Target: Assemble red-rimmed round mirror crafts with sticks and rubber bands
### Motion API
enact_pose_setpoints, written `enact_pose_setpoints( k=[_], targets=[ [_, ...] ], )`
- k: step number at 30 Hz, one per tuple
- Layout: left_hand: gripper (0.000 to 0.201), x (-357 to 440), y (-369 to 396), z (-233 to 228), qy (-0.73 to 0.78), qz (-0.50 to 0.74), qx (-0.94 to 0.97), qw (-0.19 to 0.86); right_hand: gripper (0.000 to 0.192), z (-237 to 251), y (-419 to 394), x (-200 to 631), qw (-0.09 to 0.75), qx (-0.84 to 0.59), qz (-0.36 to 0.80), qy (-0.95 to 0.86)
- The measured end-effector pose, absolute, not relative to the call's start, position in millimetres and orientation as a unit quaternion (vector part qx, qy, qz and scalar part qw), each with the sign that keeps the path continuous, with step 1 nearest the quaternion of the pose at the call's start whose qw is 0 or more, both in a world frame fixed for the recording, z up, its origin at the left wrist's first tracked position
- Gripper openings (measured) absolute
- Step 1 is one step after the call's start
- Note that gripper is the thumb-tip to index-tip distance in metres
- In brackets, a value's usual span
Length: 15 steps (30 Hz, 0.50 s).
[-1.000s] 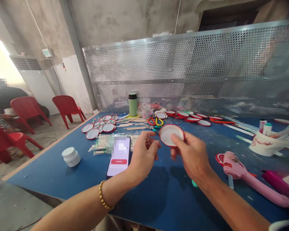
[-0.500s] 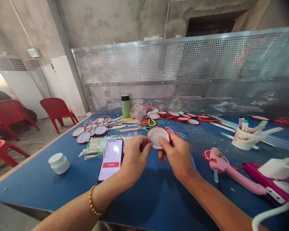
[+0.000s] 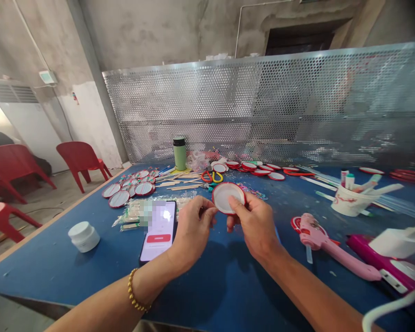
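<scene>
A small round white disc with a red rim (image 3: 224,198) is held up over the table by my right hand (image 3: 259,221). The thumb lies on its white face and the fingers are behind it. Close by the disc's left edge is my left hand (image 3: 195,226), thumb and forefinger pinched together. Whether anything is between those fingertips, or whether they touch the rim, I cannot make out. A lit phone (image 3: 158,233) lies beside my left wrist, next to a clear plastic pack of sticks (image 3: 129,219).
Left are a white jar (image 3: 84,236) and red-rimmed discs (image 3: 119,199). Behind my hands lie loose wooden sticks (image 3: 183,186), scissors (image 3: 212,177) and a green bottle (image 3: 180,154). Right are a pink glue gun (image 3: 335,251), a cup of pens (image 3: 351,201) and a magenta power strip (image 3: 383,263).
My left fingertips have come slightly away from the disc's left edge. The right hand keeps its hold, and the disc has hardly shifted.
</scene>
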<state>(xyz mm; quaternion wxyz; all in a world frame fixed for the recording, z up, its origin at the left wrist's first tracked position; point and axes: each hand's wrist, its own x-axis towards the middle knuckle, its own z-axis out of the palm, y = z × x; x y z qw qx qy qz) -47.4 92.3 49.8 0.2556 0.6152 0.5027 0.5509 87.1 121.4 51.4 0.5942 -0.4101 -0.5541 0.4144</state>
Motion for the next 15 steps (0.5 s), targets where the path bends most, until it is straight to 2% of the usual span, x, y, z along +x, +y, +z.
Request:
enact_pose_setpoints(
  k=[7, 15],
  targets=[
    [0.012, -47.1, 94.1, 48.2, 0.489, 0.557, 0.593, 0.313, 0.028, 49.0, 123.4, 89.1, 0.589, -0.408, 0.404, -0.569],
    [0.014, -46.4, 94.9, 47.1, 0.489, 0.556, 0.587, 0.327, 0.025, 50.7, 123.5, 91.1, 0.576, -0.429, 0.361, -0.595]
  ],
)
